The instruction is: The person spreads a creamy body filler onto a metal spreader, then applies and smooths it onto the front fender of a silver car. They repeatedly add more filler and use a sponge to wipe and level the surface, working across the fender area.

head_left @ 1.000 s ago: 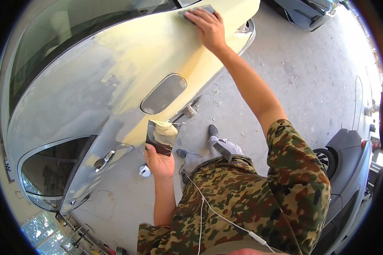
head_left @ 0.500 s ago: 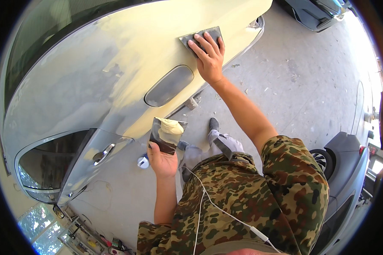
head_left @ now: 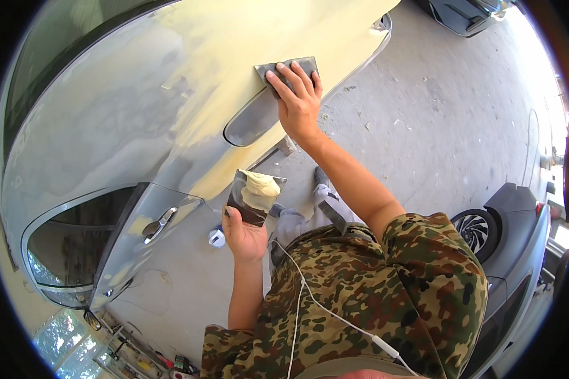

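My right hand (head_left: pixel 299 104) presses a dark flat spreader (head_left: pixel 262 74) against the car panel (head_left: pixel 221 63), its fingers spread over the blade. Pale yellow filler coats much of the panel around it, with bare grey to the left. Just below the spreader lies the oval fuel flap recess (head_left: pixel 246 123), grey inside. In front of my body, my left hand (head_left: pixel 245 237) grips a second dark plate (head_left: pixel 250 205) by its lower edge, thumb on top. A thick lump of creamy yellow filler (head_left: pixel 261 184) sits on that plate's upper part.
A door handle (head_left: pixel 160 225) and side window (head_left: pixel 76 246) are at the left. A small can (head_left: pixel 217 237) stands on the concrete floor (head_left: pixel 417 120) beside my left hand. Another grey car (head_left: pixel 518 246) is at the right, a dark vehicle (head_left: pixel 458 16) at the far right. White earphone cord (head_left: pixel 335 321) hangs over my shirt.
My right hand has drawn the spreader left and nearer, toward the fuel flap recess. My left hand with the filler plate has shifted slightly right and away from me.
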The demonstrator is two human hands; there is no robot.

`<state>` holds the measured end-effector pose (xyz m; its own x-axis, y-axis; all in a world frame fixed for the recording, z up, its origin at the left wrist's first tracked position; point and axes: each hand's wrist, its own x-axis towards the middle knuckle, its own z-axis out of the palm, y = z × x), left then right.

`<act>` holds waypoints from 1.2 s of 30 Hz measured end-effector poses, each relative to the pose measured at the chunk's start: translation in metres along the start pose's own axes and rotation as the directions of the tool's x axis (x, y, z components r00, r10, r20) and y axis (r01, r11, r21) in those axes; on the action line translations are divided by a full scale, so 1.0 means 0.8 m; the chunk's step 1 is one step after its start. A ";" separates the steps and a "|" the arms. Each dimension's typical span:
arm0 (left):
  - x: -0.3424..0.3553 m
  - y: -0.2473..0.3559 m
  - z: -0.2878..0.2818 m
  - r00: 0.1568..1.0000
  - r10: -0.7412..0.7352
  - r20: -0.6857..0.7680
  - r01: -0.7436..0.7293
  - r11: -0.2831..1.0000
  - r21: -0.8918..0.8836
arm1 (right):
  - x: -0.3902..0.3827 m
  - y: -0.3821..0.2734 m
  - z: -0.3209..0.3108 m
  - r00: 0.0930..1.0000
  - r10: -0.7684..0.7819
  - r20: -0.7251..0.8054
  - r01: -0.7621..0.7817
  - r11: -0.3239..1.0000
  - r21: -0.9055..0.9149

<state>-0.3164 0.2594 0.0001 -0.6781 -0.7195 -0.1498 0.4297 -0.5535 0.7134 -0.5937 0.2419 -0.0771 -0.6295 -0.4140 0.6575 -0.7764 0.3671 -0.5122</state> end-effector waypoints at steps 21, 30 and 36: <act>-0.070 0.064 -0.050 0.994 -0.027 0.110 0.038 0.994 -0.100 | -0.048 -0.179 -0.150 0.830 0.243 0.502 -0.543 0.555 0.630; -0.076 0.079 -0.084 0.996 -0.055 0.076 0.075 0.954 -0.289 | -0.081 -0.285 -0.263 0.673 0.162 0.722 -0.738 0.223 0.637; -0.104 0.103 -0.118 0.995 -0.051 0.084 0.073 0.953 -0.295 | -0.123 -0.271 -0.268 0.666 -0.114 0.737 -0.243 0.901 0.359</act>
<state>-0.1683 0.2340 0.0065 -0.7464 -0.6530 -0.1278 0.5356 -0.7036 0.4670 -0.3570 0.3821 0.0876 -0.3524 -0.9316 0.0892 -0.5569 0.1322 -0.8200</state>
